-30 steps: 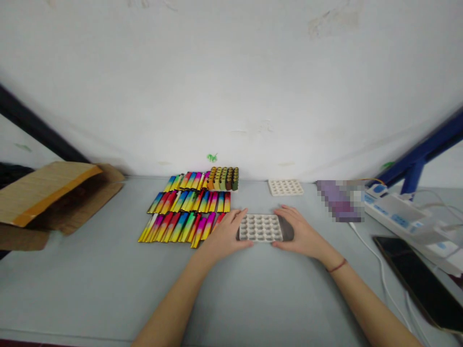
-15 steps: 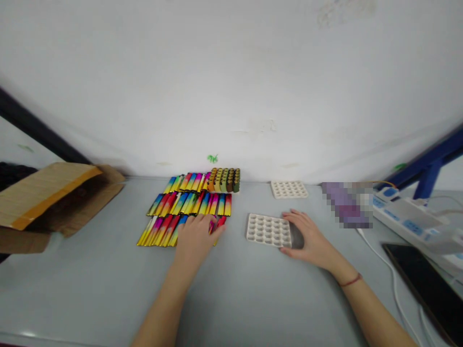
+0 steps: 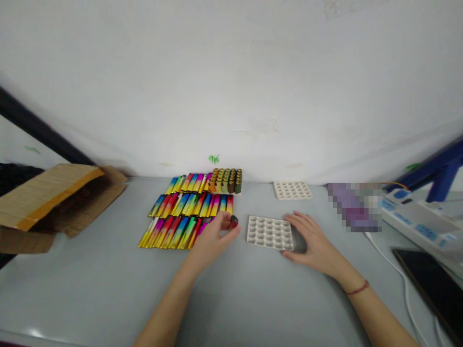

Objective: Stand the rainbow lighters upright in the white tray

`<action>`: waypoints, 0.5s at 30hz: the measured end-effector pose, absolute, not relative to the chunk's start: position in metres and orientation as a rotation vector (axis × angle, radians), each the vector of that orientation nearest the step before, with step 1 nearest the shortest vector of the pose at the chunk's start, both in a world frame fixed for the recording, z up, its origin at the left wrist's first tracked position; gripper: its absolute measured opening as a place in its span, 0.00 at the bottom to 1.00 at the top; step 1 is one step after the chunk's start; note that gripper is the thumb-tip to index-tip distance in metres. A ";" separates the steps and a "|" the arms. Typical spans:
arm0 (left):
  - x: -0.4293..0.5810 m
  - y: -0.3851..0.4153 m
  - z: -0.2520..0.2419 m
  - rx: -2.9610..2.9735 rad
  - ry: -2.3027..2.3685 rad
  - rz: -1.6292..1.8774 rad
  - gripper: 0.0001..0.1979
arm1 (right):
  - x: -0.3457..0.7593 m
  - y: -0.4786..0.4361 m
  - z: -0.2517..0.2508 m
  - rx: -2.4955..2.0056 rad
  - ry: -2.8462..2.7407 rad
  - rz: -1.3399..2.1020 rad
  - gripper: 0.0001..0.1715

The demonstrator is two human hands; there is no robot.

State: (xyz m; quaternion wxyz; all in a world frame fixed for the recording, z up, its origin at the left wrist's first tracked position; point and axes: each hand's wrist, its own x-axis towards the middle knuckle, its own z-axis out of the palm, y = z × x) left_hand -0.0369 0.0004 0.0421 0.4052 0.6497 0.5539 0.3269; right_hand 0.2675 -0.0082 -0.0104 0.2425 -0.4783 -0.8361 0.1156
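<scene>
Red tube in left hand, white tray at right hand

Left hand: nearly closed, thumb and fingers pinched on the one tube. Dark end facing right, bit of red showing, rest hidden by fingers. Held between nearest row of tubes and left edge of white tray, near both. Can't tell if clear of the tabletop.

Right hand: opened in a wide C around right end of white tray, fingers at far corner, thumb by near corner. Can't tell if gripping or just resting. Thin red bracelet on right wrist.

White tray: flat on tabletop, grid of round wells facing up, slightly skewed.

Left of tray: three rows of slim shiny tubes, bright colours fading to gold, lying side by side. At right end of back row, block of upright tubes, tan through dark. Second white tray by the wall, well apart from first.

Far left: open cardboard box. Right side: power strip, dark-screened phone, white cable. Purple item pixelated, can't identify.
</scene>
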 end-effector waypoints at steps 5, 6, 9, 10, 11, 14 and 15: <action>-0.021 0.013 0.049 1.333 1.140 0.854 0.16 | 0.267 -0.008 -0.008 -1.292 -2.298 0.306 0.43; -0.017 0.016 0.051 1.325 1.117 0.869 0.16 | 0.267 -0.008 -0.008 -1.290 -2.297 0.300 0.42; -0.008 0.023 0.052 1.332 1.040 0.969 0.16 | 0.265 -0.008 -0.008 -1.293 -2.300 0.279 0.41; -0.005 0.024 0.051 1.310 1.019 1.013 0.17 | 0.265 -0.008 -0.008 -1.297 -2.303 0.272 0.41; -0.003 0.025 0.049 1.266 0.999 1.060 0.18 | 0.264 -0.009 -0.009 -1.300 -2.307 0.265 0.41; 0.000 0.021 0.044 1.058 0.951 1.162 0.20 | 0.264 -0.009 -0.009 -1.303 -2.316 0.247 0.41; -0.001 0.020 0.044 0.996 0.946 1.186 0.21 | 0.264 -0.010 -0.010 -1.304 -2.314 0.244 0.41</action>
